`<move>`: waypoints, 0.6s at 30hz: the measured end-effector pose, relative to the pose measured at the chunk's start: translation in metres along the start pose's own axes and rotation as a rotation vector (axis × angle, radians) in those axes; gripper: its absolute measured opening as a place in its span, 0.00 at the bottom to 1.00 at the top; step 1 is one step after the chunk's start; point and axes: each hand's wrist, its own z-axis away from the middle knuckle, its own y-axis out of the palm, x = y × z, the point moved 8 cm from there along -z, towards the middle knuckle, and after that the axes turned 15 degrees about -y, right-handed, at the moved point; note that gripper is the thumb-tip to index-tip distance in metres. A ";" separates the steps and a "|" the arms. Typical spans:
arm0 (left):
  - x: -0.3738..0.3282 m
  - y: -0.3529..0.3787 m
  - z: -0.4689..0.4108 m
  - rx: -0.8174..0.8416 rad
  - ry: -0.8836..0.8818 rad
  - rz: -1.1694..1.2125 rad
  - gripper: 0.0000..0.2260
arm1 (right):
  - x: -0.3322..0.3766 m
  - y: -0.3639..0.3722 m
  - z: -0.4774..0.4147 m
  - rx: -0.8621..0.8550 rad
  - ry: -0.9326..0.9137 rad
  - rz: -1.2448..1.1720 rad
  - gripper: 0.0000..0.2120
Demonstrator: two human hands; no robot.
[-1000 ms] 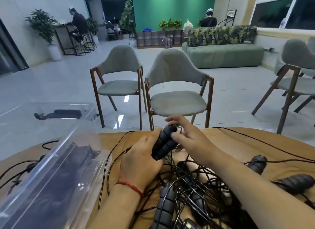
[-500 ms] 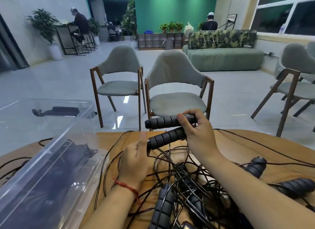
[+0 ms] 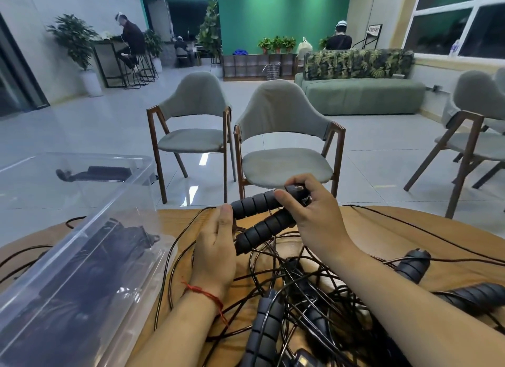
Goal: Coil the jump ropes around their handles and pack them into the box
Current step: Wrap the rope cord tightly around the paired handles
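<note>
Handles (image 3: 259, 202) tilted steeper in right hand (image 3: 314, 221), left hand (image 3: 216, 249) touching

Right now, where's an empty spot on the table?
The barest wood is far right on the table, beyond the right hand gripping two handles. A narrow strip lies between the box and left hand. The middle rope tangle is crowded.

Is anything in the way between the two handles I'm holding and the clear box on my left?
Only your left hand, touching the handles' ends, sits between them and the clear box. Their cords appear to run down into the tangle of ropes, uncoiled.
</note>
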 end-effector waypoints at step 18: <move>-0.010 -0.012 0.014 -0.072 0.141 0.139 0.14 | -0.003 0.011 0.007 0.150 0.078 -0.054 0.07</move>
